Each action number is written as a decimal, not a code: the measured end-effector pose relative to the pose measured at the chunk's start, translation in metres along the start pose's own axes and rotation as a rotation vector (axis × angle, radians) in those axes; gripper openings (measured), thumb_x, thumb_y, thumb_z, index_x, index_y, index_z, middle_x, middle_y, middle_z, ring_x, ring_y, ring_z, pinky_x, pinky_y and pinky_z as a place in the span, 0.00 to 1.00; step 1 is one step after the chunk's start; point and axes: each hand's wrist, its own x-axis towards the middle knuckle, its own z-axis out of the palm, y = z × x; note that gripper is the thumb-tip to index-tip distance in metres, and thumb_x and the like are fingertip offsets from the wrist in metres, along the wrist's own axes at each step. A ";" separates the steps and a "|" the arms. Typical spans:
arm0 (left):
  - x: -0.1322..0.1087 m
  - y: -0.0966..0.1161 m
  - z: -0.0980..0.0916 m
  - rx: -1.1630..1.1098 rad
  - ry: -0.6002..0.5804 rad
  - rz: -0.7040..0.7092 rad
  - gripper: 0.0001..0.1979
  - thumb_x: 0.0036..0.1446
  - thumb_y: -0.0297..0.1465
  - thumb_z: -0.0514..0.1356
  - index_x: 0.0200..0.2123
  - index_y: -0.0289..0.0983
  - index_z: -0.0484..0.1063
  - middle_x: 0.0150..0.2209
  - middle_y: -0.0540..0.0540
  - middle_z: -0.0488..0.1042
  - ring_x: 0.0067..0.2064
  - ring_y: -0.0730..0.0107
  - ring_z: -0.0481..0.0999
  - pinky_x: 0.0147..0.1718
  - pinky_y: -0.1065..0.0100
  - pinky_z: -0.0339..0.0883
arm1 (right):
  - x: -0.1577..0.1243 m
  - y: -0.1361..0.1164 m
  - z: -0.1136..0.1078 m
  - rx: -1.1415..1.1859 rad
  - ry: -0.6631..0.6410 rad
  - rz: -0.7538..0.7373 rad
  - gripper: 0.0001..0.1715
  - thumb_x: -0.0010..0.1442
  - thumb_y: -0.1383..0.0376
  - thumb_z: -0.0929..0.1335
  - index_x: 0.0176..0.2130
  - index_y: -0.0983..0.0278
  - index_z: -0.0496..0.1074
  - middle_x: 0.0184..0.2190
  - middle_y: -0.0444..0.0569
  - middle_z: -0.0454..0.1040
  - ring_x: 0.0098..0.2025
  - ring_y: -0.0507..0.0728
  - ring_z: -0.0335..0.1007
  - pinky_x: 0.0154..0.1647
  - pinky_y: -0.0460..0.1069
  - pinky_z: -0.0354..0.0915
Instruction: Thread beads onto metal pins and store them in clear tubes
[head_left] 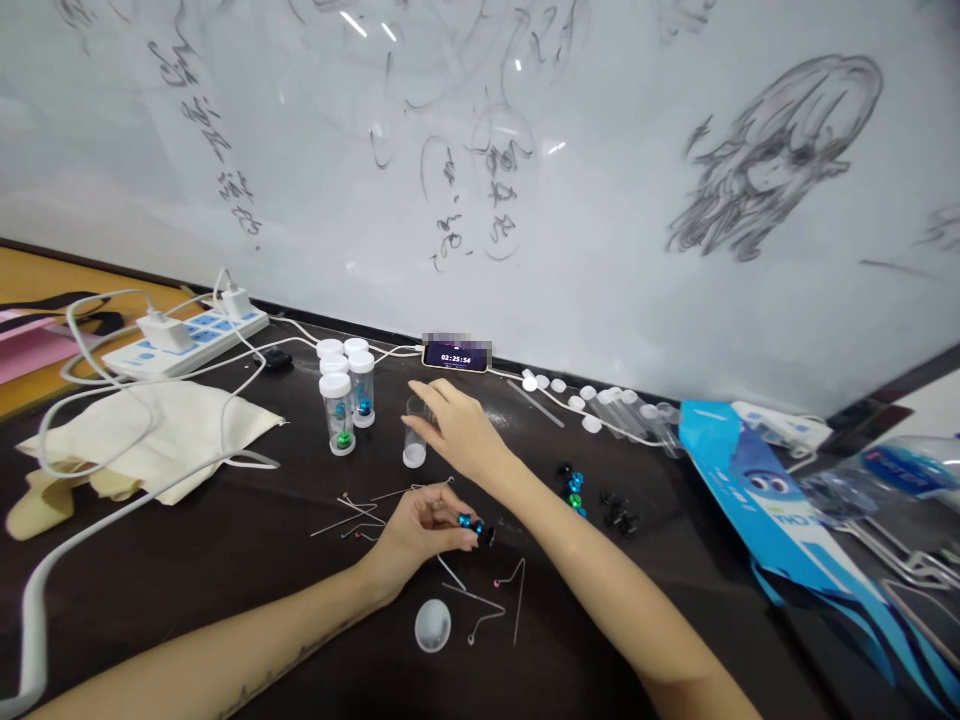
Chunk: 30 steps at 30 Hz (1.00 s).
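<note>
My left hand [420, 525] is closed in a pinch on a small blue-and-black metallic bead piece [471, 524]. Farther from me, the fingers and thumb of my right hand [454, 425] curl around the upper part of an uncapped clear plastic tube [414, 455], which looks upright on the dark table. A loose white cap [433, 626] lies in front of my left hand. Thin bent wire pins [517, 600] are scattered around that hand. To the left stand several white-capped clear tubes [341, 420] with blue and green pieces inside.
Blue and green bead pieces [575, 490] and small black parts [619, 513] lie right of my right forearm. Behind are spare caps and tubes [615, 410] and a phone [456, 355]. A blue bag [757, 500] sits right; cloth [180, 435], cables and a power strip [191, 340] left.
</note>
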 end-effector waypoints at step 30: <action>0.001 -0.001 -0.002 0.015 0.010 0.030 0.12 0.42 0.26 0.73 0.29 0.34 0.73 0.31 0.47 0.81 0.29 0.73 0.78 0.32 0.72 0.70 | -0.116 0.173 -0.051 -0.209 0.155 0.645 0.14 0.67 0.62 0.65 0.52 0.62 0.69 0.52 0.52 0.70 0.47 0.58 0.71 0.47 0.56 0.70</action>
